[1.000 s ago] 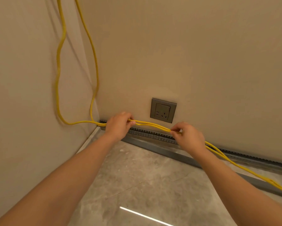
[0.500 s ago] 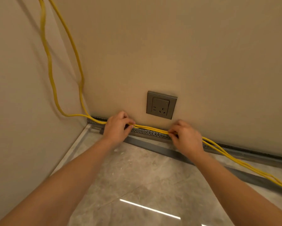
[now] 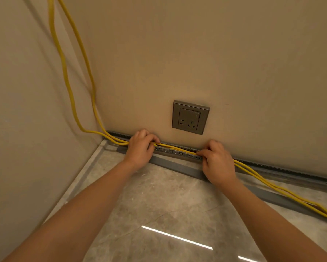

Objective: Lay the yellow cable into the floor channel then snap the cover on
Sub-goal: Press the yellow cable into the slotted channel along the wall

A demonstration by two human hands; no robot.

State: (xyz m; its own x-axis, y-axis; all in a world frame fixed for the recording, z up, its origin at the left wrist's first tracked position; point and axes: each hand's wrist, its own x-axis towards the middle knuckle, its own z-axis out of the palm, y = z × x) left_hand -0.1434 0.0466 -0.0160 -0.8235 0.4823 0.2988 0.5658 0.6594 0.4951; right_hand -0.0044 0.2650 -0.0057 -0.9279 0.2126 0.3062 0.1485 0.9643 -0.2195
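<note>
A doubled yellow cable (image 3: 268, 181) hangs down the left wall, bends at the corner and runs right along the foot of the back wall. A grey slotted floor channel (image 3: 177, 151) lies open against that wall. My left hand (image 3: 140, 148) pinches the cable near the corner, and my right hand (image 3: 217, 163) pinches it below the socket. Between the hands the cable lies in the channel's slot. Right of my right hand it rises out and trails over the floor. A flat grey cover strip (image 3: 179, 168) lies on the floor just in front of the channel.
A grey wall socket (image 3: 190, 117) sits on the back wall above the channel. The floor (image 3: 158, 205) is glossy grey stone tile with light reflections. The left wall meets the back wall at the corner (image 3: 102, 133).
Both hands have lowered the cable from a little above the channel down into it, close to the wall. The view has shifted nearer the wall.
</note>
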